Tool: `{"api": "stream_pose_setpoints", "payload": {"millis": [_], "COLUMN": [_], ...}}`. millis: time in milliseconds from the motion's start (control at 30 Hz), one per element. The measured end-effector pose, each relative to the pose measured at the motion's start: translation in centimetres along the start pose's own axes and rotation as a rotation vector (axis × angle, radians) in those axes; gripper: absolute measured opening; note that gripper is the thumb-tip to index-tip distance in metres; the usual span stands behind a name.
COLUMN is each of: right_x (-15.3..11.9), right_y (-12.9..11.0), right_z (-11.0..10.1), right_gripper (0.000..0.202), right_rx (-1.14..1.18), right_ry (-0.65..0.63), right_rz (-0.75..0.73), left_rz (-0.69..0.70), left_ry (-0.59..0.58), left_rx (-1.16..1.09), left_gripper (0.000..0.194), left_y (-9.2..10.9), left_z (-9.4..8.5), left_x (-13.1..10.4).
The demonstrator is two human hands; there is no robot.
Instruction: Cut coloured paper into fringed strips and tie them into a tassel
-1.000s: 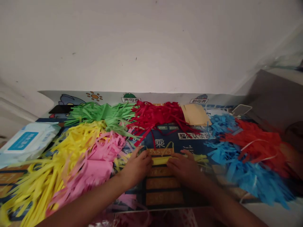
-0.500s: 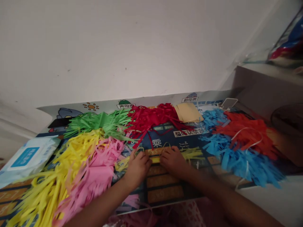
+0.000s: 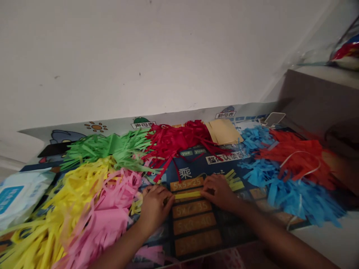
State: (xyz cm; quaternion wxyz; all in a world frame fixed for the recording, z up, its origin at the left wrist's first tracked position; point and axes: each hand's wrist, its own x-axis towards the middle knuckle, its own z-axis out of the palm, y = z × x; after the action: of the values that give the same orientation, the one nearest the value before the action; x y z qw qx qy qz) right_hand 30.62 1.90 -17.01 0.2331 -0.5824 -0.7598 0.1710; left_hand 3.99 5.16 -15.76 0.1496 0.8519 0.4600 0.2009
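A narrow yellow fringed paper strip (image 3: pixel 187 195) lies across the middle of a dark printed chart (image 3: pixel 193 246). My left hand (image 3: pixel 157 204) is closed around its left part, thumb towards the centre. At the other side my right hand (image 3: pixel 220 191) pinches the strip between thumb and fingers. Cut yellow fringe sticks out beyond both hands. Between them the strip looks narrow and flat or folded; my fingers cover the rest. Beside my left hand lies a pink fringed paper bundle (image 3: pixel 109 220), with a yellow fringed bundle (image 3: pixel 75 194) further left.
Along the back lie green fringed paper (image 3: pixel 112 147), red fringed paper (image 3: pixel 179 138) and tan paper sheets (image 3: pixel 224 132). Blue (image 3: pixel 291 196) and orange-red (image 3: pixel 300 157) fringed paper lie right, with white string. A wipes packet (image 3: pixel 22 194) sits left; a wall (image 3: pixel 168 56) rises behind.
My hands have moved slightly apart along the yellow strip, baring more of it between them. The left has come lower and left, the right a little right. The view has shifted slightly.
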Motion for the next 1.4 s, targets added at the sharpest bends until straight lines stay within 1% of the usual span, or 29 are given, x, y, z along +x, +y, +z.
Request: {"api": "stream_pose_setpoints", "payload": {"millis": [233, 467, 633, 700, 733, 833, 900, 967, 1033, 1100, 1200, 1300, 1400], "right_x": [-0.1, -0.2, 0.0, -0.1, -0.2, -0.7, -0.9, -0.8, -0.2, 0.5, 1.3, 1.0, -0.1], "right_y": [0.0, -0.2, -0.3, -0.7, -1.1, -2.4, -3.0, -3.1, -2.9, -2.7, -3.2, -4.1, -3.8], "right_z": [-0.2, -0.1, 0.0, -0.3, -0.4, -0.7, -0.5, -0.1, 0.4, 0.8, 1.0, 1.4, 1.7], "right_gripper": [0.012, 0.009, 0.009, 0.003, 0.001, 0.004, 0.008, 0.01, 0.012, 0.012, 0.008, 0.003, 0.006], "right_rx": [-0.02, -0.067, -0.148, -0.194, -0.223, -0.325, -0.387, -0.438, -0.458, -0.454, -0.453, -0.449, -0.425], "right_ry": [-0.021, -0.03, -0.051, -0.047, -0.043, -0.032, -0.025, -0.021, -0.017, -0.004, 0.028, 0.039, 0.034], "right_rz": [-0.023, -0.02, -0.022, -0.032, -0.067, -0.271, -0.389, -0.439, -0.445, -0.421, -0.372, -0.4, -0.43], "left_rz": [-0.006, -0.01, -0.008, 0.056, 0.128, 0.372, 0.438, 0.444, 0.446, 0.444, 0.438, 0.436, 0.43], "left_ry": [0.007, -0.012, -0.014, -0.007, -0.008, -0.052, -0.086, -0.091, -0.081, -0.059, -0.013, 0.02, 0.041], "left_rx": [0.039, 0.061, 0.149, 0.206, 0.234, 0.325, 0.367, 0.387, 0.392, 0.381, 0.346, 0.324, 0.3], "left_gripper": [0.014, 0.015, 0.011, 0.004, 0.008, 0.02, 0.021, 0.02, 0.018, 0.015, 0.019, 0.018, 0.016], "left_y": [0.0, 0.1, 0.3, 0.5, 0.6, 1.0, 1.3, 1.6, 1.9, 2.1, 2.1, 1.7, 0.9], "left_z": [0.3, 0.2, 0.2, 0.0, -0.1, -0.1, 0.2, 0.5, 0.7, 0.8, 1.0, 1.3, 1.6], "left_x": [0.2, 0.2, 0.3, 0.3, 0.2, -0.1, -0.1, 0.1, 0.5, 1.0, 1.4, 0.8, -0.2]}}
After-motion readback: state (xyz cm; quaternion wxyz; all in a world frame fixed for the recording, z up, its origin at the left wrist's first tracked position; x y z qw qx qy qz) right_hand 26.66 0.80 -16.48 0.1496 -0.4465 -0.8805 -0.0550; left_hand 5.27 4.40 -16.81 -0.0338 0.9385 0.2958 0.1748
